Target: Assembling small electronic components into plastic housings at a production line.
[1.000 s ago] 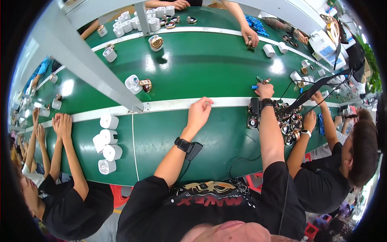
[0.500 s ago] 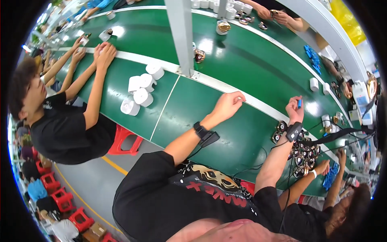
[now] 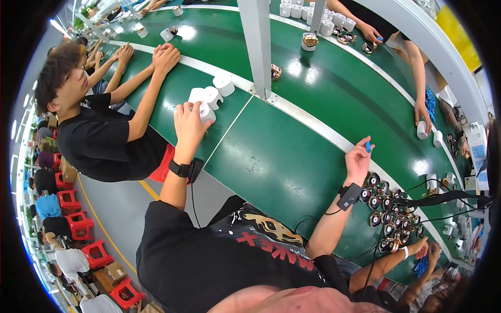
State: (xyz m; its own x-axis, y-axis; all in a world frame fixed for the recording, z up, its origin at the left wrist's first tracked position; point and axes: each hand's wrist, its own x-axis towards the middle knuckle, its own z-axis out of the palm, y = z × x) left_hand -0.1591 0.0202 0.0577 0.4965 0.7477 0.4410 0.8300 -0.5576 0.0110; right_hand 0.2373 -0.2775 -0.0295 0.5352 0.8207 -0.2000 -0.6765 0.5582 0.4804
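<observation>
My left hand (image 3: 190,125) reaches into a group of white plastic housings, its thumb and fingers around the nearest housing (image 3: 207,112). Some of that housing is hidden by my fingers. Beyond it are more white housings, including one with a notch in its side (image 3: 213,97) and another farther off (image 3: 223,85). My right hand (image 3: 357,160) is raised near the belt's white edge strip, its fingers closed on a small blue stick-shaped piece (image 3: 368,147). Beside my right wrist lies a cluster of round metallic parts with dark centres (image 3: 389,216).
A grey post (image 3: 257,52) rises from the white strip (image 3: 308,122) between the table and green belt (image 3: 334,88). A seated person (image 3: 99,135) is at the left. Across the belt a co-worker's hand (image 3: 423,116) touches a white housing (image 3: 421,130). Cables (image 3: 443,201) cross at the right.
My left hand has moved left from the bare table to the white housings and closed around one. My right hand still holds the blue piece. The whole view has shifted.
</observation>
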